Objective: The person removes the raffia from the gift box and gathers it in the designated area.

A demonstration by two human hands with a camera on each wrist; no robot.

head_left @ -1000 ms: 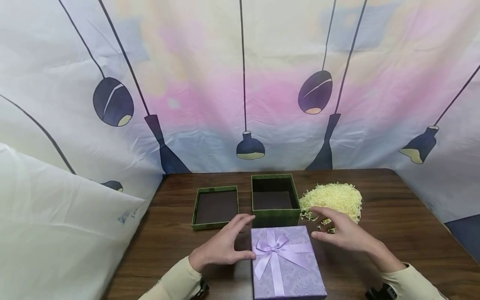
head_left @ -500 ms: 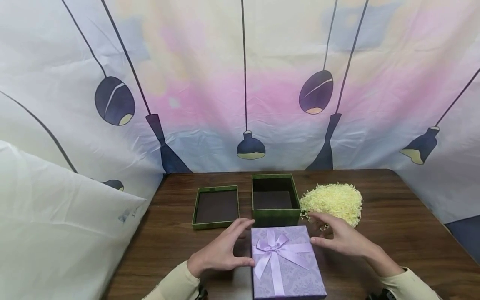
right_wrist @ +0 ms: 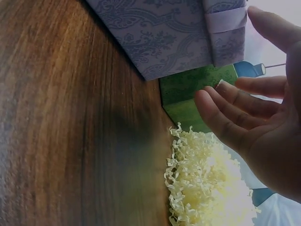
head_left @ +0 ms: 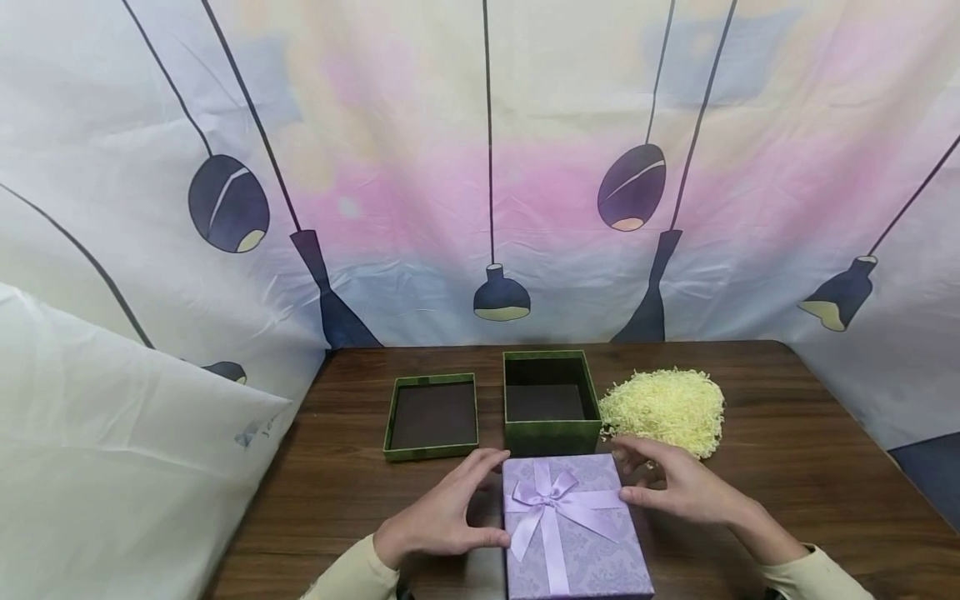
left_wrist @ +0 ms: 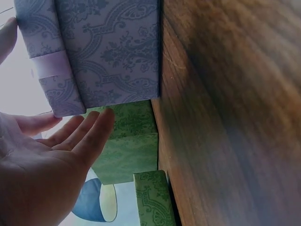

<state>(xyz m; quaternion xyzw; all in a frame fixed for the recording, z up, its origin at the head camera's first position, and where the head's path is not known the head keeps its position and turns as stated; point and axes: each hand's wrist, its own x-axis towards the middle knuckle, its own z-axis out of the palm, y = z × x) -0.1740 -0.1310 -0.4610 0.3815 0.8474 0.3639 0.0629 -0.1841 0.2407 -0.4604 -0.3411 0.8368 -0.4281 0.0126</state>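
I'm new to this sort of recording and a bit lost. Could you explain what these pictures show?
There is no machine here: a person works with bare hands. The big picture comes from a camera on the head, looking forward and down. The other two come from wrist cameras, so the table looks tipped sideways.

On it stands a purple box with a ribbon bow. Behind it are an open green box, a shallow green tray-like piece and pale yellow shredded paper.

The left hand and right hand flank the purple box, thumbs at its edges. Neither appears to have a firm grip.
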